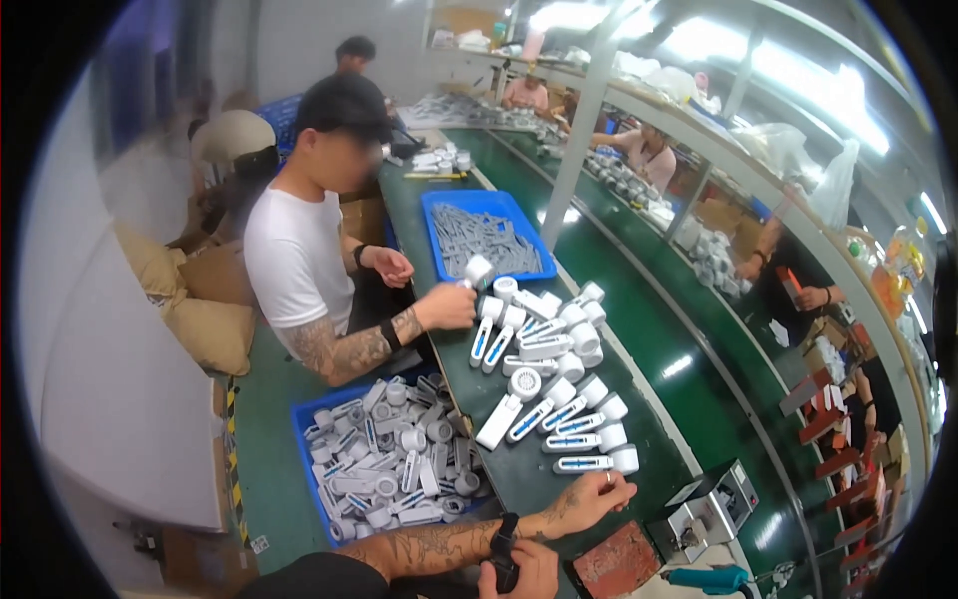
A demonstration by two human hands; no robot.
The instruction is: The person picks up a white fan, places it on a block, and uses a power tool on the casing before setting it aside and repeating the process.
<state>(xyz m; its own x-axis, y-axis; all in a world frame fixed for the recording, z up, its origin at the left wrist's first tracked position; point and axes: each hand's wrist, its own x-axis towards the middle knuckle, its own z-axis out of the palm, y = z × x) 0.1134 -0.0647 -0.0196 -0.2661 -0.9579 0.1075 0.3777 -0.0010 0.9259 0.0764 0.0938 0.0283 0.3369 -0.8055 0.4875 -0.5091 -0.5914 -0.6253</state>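
Right hand (526, 571) closed on black wrist strap (503, 539), lower centre
I see the left hand (591, 493) loosely open, apparently empty, beside white devices (577, 424); strap adjustment seems underway, calling next for release

White gadgets (524, 385): smooth plastic. Black watch (505, 545): looks smooth. Blue tray (428, 216): hard plastic. Green belt (639, 319): slick, shiny. Small machine (701, 519): shiny metal. Red pad (619, 561): rough, scuffed. White shirt (299, 250): soft cloth.
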